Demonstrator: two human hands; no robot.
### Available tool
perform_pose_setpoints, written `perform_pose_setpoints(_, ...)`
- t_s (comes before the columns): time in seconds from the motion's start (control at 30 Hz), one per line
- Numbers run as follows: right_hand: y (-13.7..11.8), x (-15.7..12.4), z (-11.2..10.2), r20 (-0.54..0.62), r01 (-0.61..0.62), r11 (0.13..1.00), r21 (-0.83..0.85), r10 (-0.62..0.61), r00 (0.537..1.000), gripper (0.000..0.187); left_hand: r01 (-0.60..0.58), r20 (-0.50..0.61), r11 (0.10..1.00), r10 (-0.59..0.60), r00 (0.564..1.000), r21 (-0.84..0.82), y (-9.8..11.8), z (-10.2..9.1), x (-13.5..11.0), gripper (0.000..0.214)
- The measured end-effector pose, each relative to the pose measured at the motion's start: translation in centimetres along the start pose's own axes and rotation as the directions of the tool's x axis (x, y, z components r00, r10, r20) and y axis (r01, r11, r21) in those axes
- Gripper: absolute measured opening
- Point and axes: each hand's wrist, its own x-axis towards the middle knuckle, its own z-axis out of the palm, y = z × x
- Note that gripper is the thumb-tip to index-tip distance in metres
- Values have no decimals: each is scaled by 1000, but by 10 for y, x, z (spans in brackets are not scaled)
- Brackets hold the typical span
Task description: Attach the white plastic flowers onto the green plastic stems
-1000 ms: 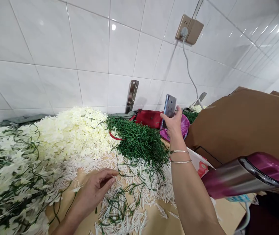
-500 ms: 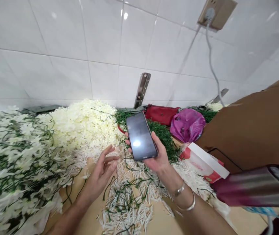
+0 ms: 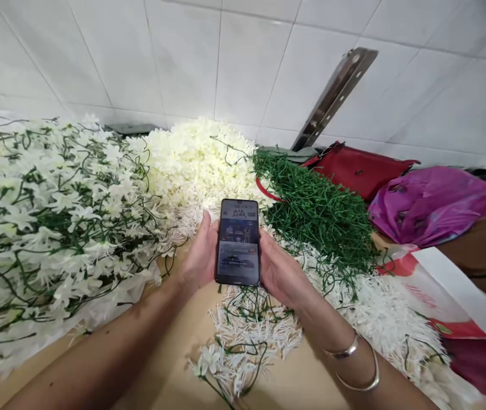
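Note:
A smartphone (image 3: 238, 242) with its screen lit is held upright between both hands, over the worktop. My left hand (image 3: 200, 253) grips its left edge, the thumb pointing up and the other fingers hidden behind it. Along the right edge lies my right hand (image 3: 281, 270), also closed on the phone, its fingers mostly out of sight. Below the phone are white stamen-like strands (image 3: 260, 330) tangled with green stems. One loose white artificial flower (image 3: 209, 360) lies near the front.
Assembled white flowers with green stems (image 3: 72, 222) are heaped on the left. Behind the phone is a pile of cream petals (image 3: 200, 165). Green stems (image 3: 320, 210), a red purse (image 3: 362, 171), a purple plastic bag (image 3: 433, 202) and a red-and-white box (image 3: 439, 290) stand to the right.
The phone's dark screen has lit up and the phone is now straight rather than tilted. My left hand, free before, has come onto its left edge. The view has turned left.

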Motion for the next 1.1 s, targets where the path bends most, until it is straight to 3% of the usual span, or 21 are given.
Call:
perform_pose_setpoints(0.13,-11,0,-6,26,75,976,-202,-71,997,45,0,-8,999,-1,1000,-46,0,-3,1,67)
perform_pose_setpoints(0.23,-22,-2,-16,31,170,872,-458,-176,984,50,45,-6,998,-45,999,-39,-4,-4,2,61)
perform_pose_setpoints(0.33,-31,-2,-23,103,317,583,-748,-370,923,47,90,-13,996,-90,996,-9,-7,-8,4,59)
perform_pose_setpoints(0.47,-35,1,-31,278,415,84,-906,-621,733,46,77,32,996,-76,997,-38,-9,-10,4,56)
perform_pose_setpoints(0.57,-32,4,-35,354,377,-115,-919,-661,662,56,37,48,997,-34,998,-62,-8,-6,2,55)
perform_pose_setpoints(0.83,-28,3,-35,472,342,-325,-882,-606,641,97,15,46,1000,-14,999,-19,-6,3,-2,56)
perform_pose_setpoints(1.1,-28,3,-34,490,301,-388,-871,-641,591,99,34,73,999,-32,997,-18,-7,-2,0,59)
